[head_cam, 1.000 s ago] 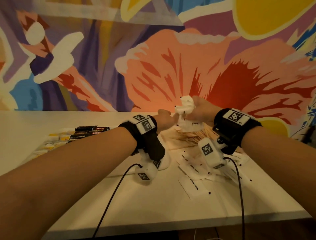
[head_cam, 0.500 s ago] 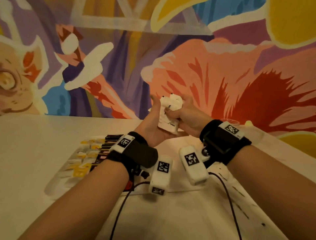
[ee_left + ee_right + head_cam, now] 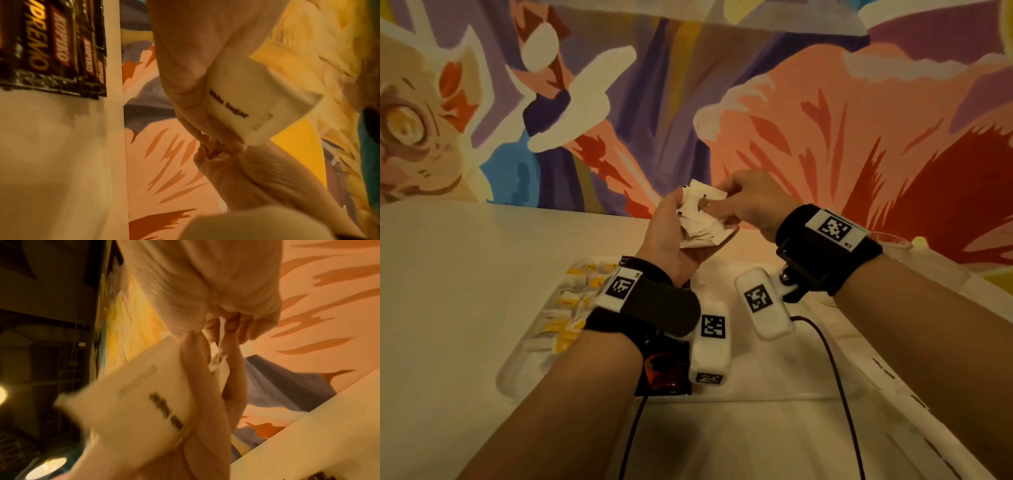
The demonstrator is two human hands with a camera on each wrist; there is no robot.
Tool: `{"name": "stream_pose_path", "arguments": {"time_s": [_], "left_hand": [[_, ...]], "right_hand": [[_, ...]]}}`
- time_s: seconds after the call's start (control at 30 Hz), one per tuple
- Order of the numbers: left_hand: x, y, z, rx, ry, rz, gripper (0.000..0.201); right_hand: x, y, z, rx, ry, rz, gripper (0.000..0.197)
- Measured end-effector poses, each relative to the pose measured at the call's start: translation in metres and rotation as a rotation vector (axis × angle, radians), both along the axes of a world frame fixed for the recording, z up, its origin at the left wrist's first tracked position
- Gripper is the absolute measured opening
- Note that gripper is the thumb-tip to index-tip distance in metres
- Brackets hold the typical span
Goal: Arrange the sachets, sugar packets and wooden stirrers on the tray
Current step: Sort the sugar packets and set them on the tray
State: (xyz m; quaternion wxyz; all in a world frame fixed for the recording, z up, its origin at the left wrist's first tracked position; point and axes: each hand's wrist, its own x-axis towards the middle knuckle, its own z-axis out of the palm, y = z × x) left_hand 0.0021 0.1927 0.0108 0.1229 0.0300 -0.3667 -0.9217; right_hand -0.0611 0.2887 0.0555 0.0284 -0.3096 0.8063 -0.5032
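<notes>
Gripping one bunch of white sugar packets (image 3: 700, 219) above the tray (image 3: 517, 370), left hand (image 3: 671, 240) cupped under, right hand (image 3: 750, 202) pinching the top.

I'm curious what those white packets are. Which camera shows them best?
The left wrist view: one white packet reads "White Sugar" sharply. The head view shows the whole bunch between both hands, print illegible; the right wrist view shows one blurred.

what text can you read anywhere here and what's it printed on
"White Sugar": white packet held in the left hand.
"SUPREMO", cut off at the frame edge: dark sachets.
"KOPIKO": same dark sachets.
Print on the packet in the right wrist view: too blurred.
Wristband tags: square codes, no words.
</notes>
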Motion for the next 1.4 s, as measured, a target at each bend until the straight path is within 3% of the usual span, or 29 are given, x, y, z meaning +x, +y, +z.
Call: {"name": "stream_pose_path", "arguments": {"time_s": [0.17,0.27,0.33,0.43,0.5,0.63,0.77,0.9,1.17,1.3,1.4], "left_hand": [[0.004,-0.006,-0.007,-0.122,-0.064,0.054,0.02],[0.012,-0.016,-0.004,-0.049,-0.08,0.122,0.009],[0.021,-0.026,-0.001,-0.03,-0.082,0.162,0.012],[0.03,-0.037,0.001,-0.048,-0.082,0.192,0.034],[0.032,-0.04,0.002,-0.113,-0.108,0.193,0.036],[0.031,-0.038,0.001,-0.234,-0.21,0.181,0.017],[0.029,-0.043,-0.002,-0.24,-0.238,0.192,0.016],[0.028,-0.047,-0.003,-0.198,-0.203,0.212,0.021],[0.03,-0.046,-0.001,-0.238,-0.195,0.192,0.016],[0.03,-0.047,-0.002,-0.233,-0.217,0.17,0.033],[0.031,-0.044,-0.001,-0.24,-0.205,0.163,0.035]], "right_hand": [[-0.009,-0.004,-0.001,-0.049,-0.057,-0.018,0.018],[-0.027,-0.004,-0.005,-0.115,-0.034,-0.056,0.025],[-0.042,-0.003,-0.012,0.06,0.132,-0.052,0.036],[-0.057,-0.006,-0.024,0.602,0.342,0.12,0.044],[-0.061,-0.014,-0.033,0.839,0.393,0.199,0.045],[-0.067,-0.025,-0.041,0.872,0.394,0.196,0.039],[-0.072,-0.026,-0.04,0.963,0.451,0.205,0.038],[-0.068,-0.026,-0.059,1.167,0.391,0.26,0.046],[-0.07,-0.047,-0.07,1.112,0.312,0.276,0.042],[-0.066,-0.049,-0.067,1.105,0.296,0.282,0.046],[-0.064,-0.038,-0.053,1.006,0.247,0.255,0.047]]}}
